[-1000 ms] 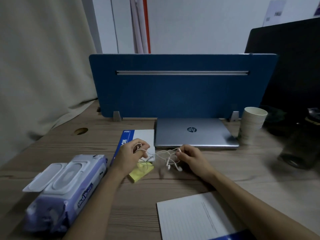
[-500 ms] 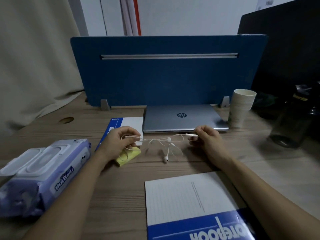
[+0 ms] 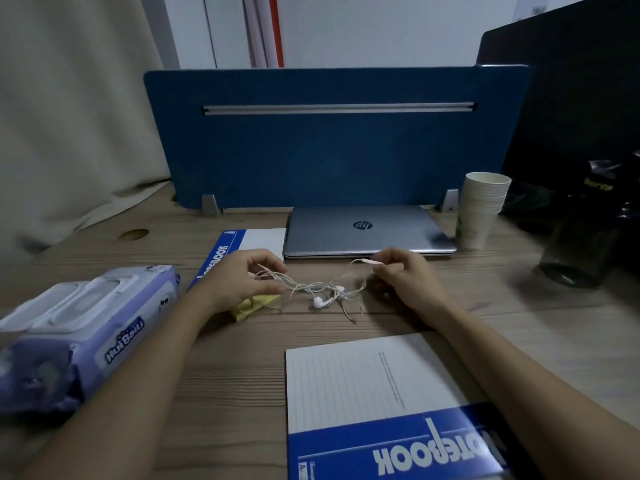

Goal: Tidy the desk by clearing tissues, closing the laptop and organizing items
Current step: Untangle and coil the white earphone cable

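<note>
Head view, near notebook (image 3: pixel 381 393) cropped, hands (image 3: pixel 242 278) gripping tangled earphones (image 3: pixel 322 292)

Closed silver laptop (image 3: pixel 367 230); tangled white earphones (image 3: pixel 322 292) in front.

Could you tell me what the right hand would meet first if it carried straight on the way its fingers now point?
The right hand, pinching the earphone cable, points up-left; it would probably first meet the closed laptop, though depth is unclear.
</note>
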